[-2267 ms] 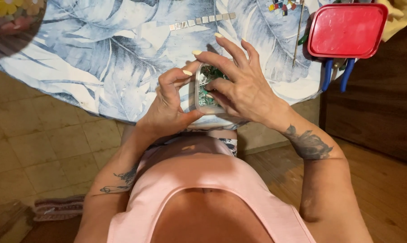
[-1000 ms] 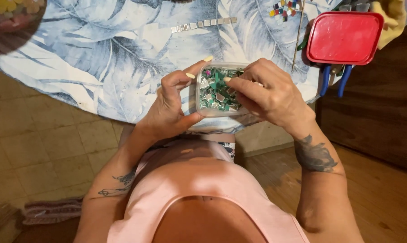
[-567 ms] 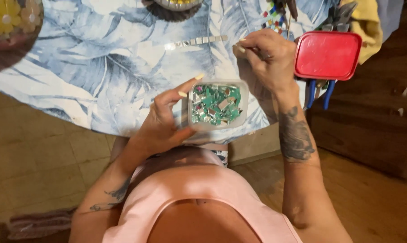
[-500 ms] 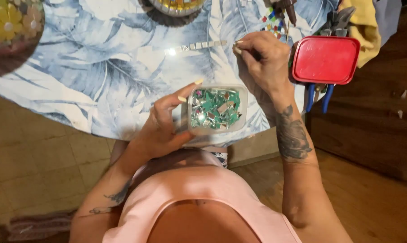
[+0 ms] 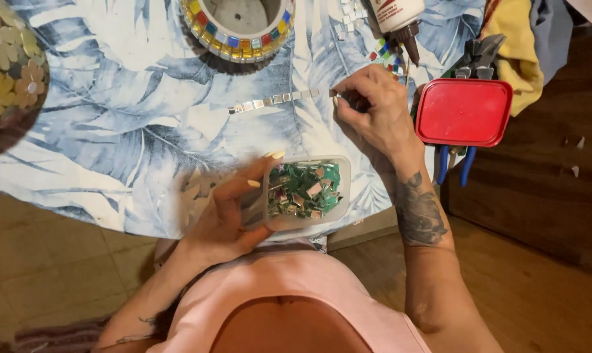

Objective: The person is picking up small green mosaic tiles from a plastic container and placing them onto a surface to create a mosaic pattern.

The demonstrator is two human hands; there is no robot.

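A round table (image 5: pixel 113 157) draped in a blue-and-white leaf-print cloth fills most of the view, its far side cut off by the top edge. A red plastic lid (image 5: pixel 464 112) lies at the table's right side, covering all but the blue handles and grey jaws of a pair of pliers (image 5: pixel 454 163). A mosaic-rimmed round pot (image 5: pixel 238 26), only partly in frame, stands at the top centre, and a flower-covered bowl (image 5: pixel 11 65) is clipped by the left edge. The left hand (image 5: pixel 227 212) cups a clear plastic tub (image 5: pixel 306 193) at the near edge of the table, fingers curled round its left wall; the tub holds green and mirrored tile pieces (image 5: pixel 302 189), too jumbled to tell apart. The right hand (image 5: pixel 374 114), closed into a pinch, rests on the cloth at the right end of a row of small mirror tiles (image 5: pixel 276 99); its fingertips seem to hold one small piece, though the knuckles hide most of the grip. A glue bottle (image 5: pixel 397 19) points down beside loose coloured tiles (image 5: pixel 387 55), its upper body out of frame.
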